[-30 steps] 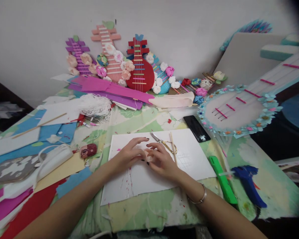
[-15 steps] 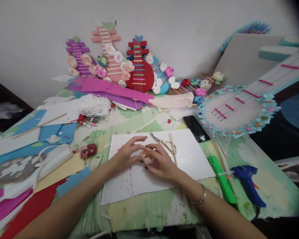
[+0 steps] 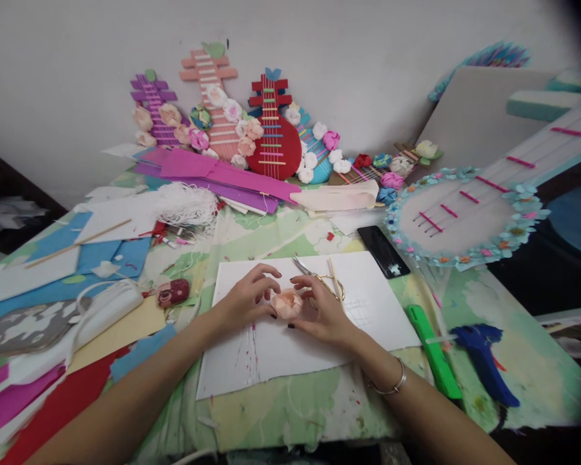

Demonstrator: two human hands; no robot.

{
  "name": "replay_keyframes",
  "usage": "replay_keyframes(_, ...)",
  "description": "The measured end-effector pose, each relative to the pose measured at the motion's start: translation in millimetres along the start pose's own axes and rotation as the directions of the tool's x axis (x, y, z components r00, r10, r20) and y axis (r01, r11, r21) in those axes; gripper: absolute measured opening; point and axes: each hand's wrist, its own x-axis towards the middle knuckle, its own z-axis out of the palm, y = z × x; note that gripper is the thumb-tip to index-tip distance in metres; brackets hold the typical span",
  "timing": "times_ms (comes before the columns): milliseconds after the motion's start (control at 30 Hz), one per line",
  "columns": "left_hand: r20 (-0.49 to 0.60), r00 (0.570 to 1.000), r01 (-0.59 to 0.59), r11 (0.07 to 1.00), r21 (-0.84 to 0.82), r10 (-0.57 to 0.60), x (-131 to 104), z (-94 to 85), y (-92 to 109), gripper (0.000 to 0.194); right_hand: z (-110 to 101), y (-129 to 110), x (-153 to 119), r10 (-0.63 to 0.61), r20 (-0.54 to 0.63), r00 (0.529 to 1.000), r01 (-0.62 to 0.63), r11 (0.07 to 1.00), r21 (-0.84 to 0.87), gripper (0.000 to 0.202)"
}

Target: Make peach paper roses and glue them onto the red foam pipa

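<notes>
A peach paper flower [image 3: 286, 304] with cupped petals sits between my two hands, over the white board [image 3: 314, 355]. My left hand [image 3: 248, 298] curves around the flower's left side, fingers spread, its thumb tip close to the lower petals. On the other side my right hand [image 3: 320, 314] is cupped with fingers apart, its thumb by the flower's lower right edge. Whether the thumbs touch the petals I cannot tell. Just behind my right hand lie gold-handled scissors [image 3: 326, 280] and a thin wooden stick [image 3: 336, 279], both partly covered.
Right of the board lie a black phone [image 3: 382, 250], a green tool [image 3: 433, 352] and a blue glue gun [image 3: 487, 361]. Coloured sheets [image 3: 72, 387] and white string [image 3: 188, 205] spread leftward. Decorated paper lutes [image 3: 274, 145] lean along the wall; a large pale-blue-edged one [image 3: 455, 223] stands right.
My hands have moved apart and the fingers have lifted off the flower, which now shows fully between them. The view has shifted very slightly.
</notes>
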Motion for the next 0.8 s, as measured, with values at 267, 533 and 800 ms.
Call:
replay_keyframes(267, -0.058, 0.997, -0.056, 0.998, 0.003, 0.056, 1.6, -2.3, 0.4, 0.028, 3.8, 4.4, 0.8, -0.004, -0.039, 0.999, 0.004, 1.0, 0.002, 0.054)
replay_keyframes(533, 0.066, 0.995, -0.072, 0.995, -0.067, 0.077, 1.4, -1.9, 2.0, 0.021, 2.9, 3.4, 0.4, -0.093, -0.045, 0.995, 0.088, 0.991, -0.102, 0.055)
replay_keyframes(800, 0.029, 0.996, 0.088, 0.99, -0.106, -0.086, 1.5, -3.0, 3.8, 0.02, -0.6, -3.3, -0.5, -0.12, -0.037, 0.992, 0.116, 0.99, -0.084, 0.053)
